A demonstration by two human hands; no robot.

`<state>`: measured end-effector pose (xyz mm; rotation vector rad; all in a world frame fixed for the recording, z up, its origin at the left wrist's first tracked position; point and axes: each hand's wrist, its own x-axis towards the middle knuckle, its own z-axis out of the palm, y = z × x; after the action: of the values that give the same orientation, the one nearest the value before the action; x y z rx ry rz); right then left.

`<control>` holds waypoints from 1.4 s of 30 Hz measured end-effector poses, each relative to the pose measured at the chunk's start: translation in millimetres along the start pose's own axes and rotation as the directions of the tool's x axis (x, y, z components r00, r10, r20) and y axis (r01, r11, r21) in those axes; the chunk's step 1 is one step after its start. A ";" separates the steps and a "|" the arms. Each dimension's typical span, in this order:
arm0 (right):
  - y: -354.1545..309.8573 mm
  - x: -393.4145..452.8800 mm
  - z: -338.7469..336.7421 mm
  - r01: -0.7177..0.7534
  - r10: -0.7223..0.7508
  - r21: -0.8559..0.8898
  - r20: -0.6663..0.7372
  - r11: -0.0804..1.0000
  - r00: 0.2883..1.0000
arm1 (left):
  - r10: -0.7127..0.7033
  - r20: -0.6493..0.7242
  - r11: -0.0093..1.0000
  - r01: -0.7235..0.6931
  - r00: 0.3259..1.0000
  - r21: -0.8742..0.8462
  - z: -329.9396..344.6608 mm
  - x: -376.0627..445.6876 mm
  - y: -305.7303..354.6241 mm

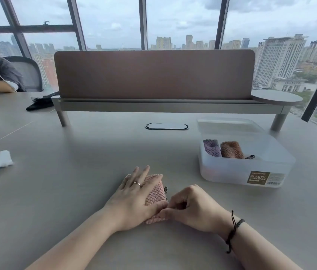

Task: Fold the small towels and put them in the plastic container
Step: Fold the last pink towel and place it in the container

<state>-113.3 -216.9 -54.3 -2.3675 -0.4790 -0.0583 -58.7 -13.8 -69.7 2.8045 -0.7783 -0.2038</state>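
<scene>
Pink towel (156,191) is being worked on the surface (95,152) right in front of the person, pinned flat under the spread, open fingers (141,173) of the left hand (134,195) while its near corner is pinched between the closed fingers (163,212) of the right hand (190,207). Steady pressure from the flat palm is needed so the layers are kept square as the corner is drawn over, and the crease should be pressed firm before anything is lifted. Off to the right, well apart, the plastic container (241,172) is seen with a purple towel (212,148) and a brown towel (231,150) already inside, side by side.
</scene>
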 end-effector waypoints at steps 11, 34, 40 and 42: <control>-2.6 -14.4 3.1 0.037 -0.037 0.014 -0.007 0.999 0.999 | -0.515 -0.190 0.601 0.194 0.836 -0.776 -10.6 1.7 11.0; 15.5 -42.1 -22.2 -0.113 0.495 0.846 -0.192 0.521 0.848 | -0.037 -0.029 0.240 -0.019 0.999 -0.971 -13.6 30.2 90.7; 22.9 -44.2 -87.5 -0.104 0.479 0.748 -0.304 0.655 0.824 | -0.083 -0.125 0.110 -0.115 0.989 -0.987 0.9 56.6 106.8; 20.9 -31.5 -116.2 -0.047 0.453 0.746 -0.352 0.665 0.819 | -0.149 -0.165 0.118 -0.148 0.975 -0.982 6.8 64.9 105.2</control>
<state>-124.7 -317.8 13.6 -1.5164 0.1205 -0.3102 -56.5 -136.7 -54.7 1.4001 -0.3003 -0.2635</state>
